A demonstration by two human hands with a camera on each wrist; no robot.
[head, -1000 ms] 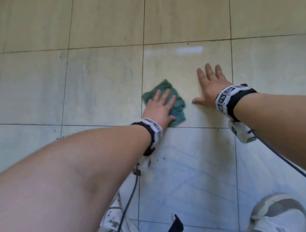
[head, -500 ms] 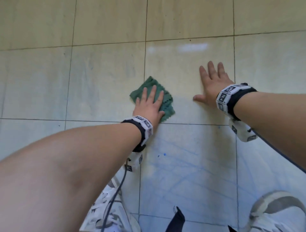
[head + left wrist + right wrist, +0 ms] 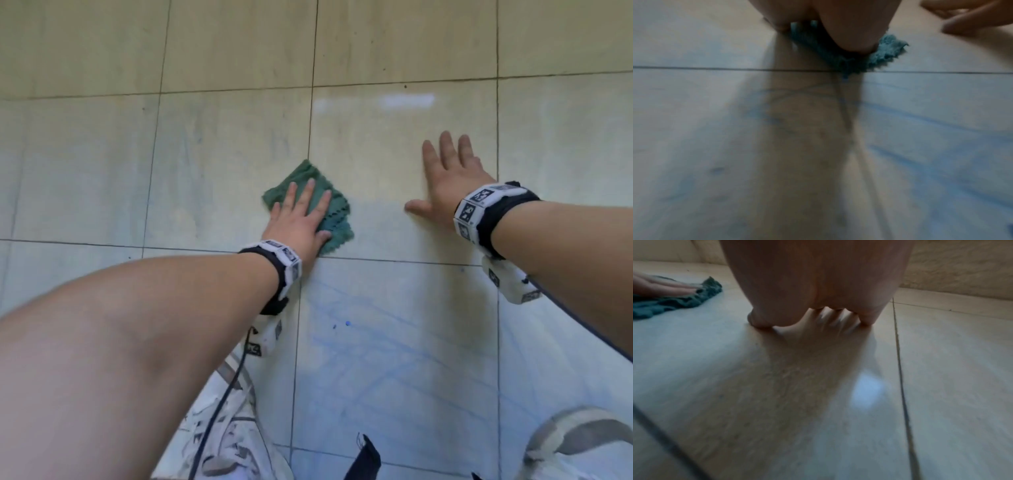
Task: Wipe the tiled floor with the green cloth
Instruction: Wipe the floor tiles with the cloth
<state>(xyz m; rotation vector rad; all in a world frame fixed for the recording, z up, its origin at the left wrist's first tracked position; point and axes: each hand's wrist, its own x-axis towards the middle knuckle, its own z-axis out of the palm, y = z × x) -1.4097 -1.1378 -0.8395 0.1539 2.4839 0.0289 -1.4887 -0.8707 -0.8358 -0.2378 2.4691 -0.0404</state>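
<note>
Green cloth [image 3: 308, 202] lies crumpled on the tiled floor [image 3: 222, 164], just above a grout line and on the seam between two tiles. The left hand [image 3: 298, 222] lies flat on top of it, fingers straight and slightly spread, pressing it down; the cloth's zigzag edge pokes out beside the thumb in the left wrist view [image 3: 888, 53]. The right hand [image 3: 445, 185] is planted palm-down on the bare tile well to the right of the cloth, fingers straight and spread, holding nothing. Faint blue scribble marks [image 3: 394, 342] cover the tile nearer the person, below the cloth. White shoes [image 3: 233, 445] show at the bottom edge.
</note>
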